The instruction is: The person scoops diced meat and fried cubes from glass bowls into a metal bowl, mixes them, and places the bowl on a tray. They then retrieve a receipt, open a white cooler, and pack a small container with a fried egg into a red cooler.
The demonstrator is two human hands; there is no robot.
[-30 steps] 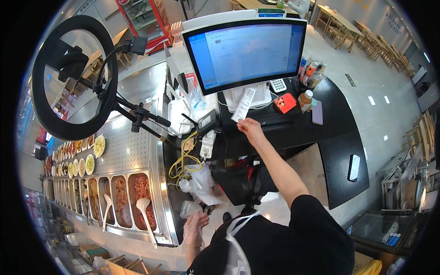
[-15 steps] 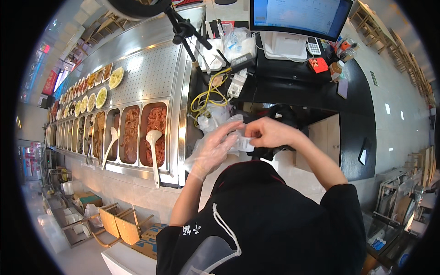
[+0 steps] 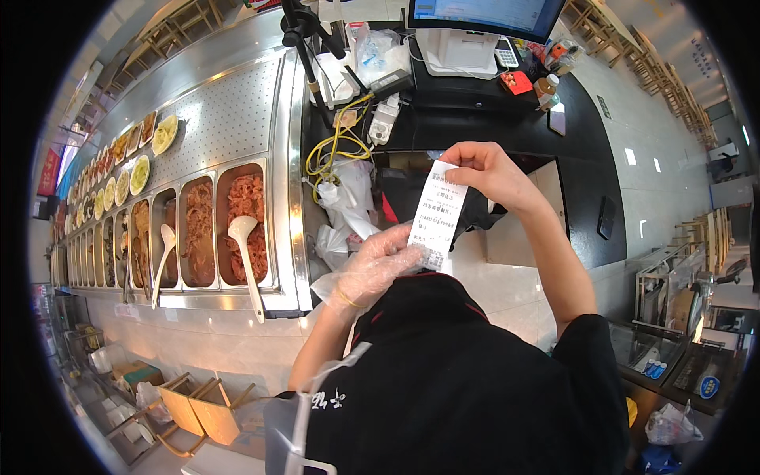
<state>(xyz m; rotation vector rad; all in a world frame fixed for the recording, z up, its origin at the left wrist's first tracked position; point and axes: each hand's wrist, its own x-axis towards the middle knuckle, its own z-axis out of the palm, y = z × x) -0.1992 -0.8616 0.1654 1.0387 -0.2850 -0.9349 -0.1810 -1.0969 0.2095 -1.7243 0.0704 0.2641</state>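
Observation:
A long printed paper receipt (image 3: 435, 210) is stretched between my hands in front of my chest, tilted with its top to the right. My right hand (image 3: 480, 172), bare, pinches the upper end between thumb and fingers. In a clear plastic glove, my left hand (image 3: 378, 265) closes on the lower end, thumb over the print. White plastic bags (image 3: 348, 198) hang just beyond my left hand, by the dark counter. Under the counter behind the receipt is a dark shape I cannot make out fully.
On the left stands a steel food counter (image 3: 285, 158) with meat trays (image 3: 245, 190), ladles (image 3: 248, 245) and small dishes. A black desk (image 3: 507, 131) ahead carries a monitor (image 3: 483, 16), a bottle (image 3: 545, 91) and a phone (image 3: 557, 119). Yellow cable (image 3: 336, 154) lies coiled beside a power strip (image 3: 384, 119).
The receipt, crumpled or folded between my hands before, is now drawn out straight. My right hand has risen with its top end; my left has moved down slightly. The view has shifted.

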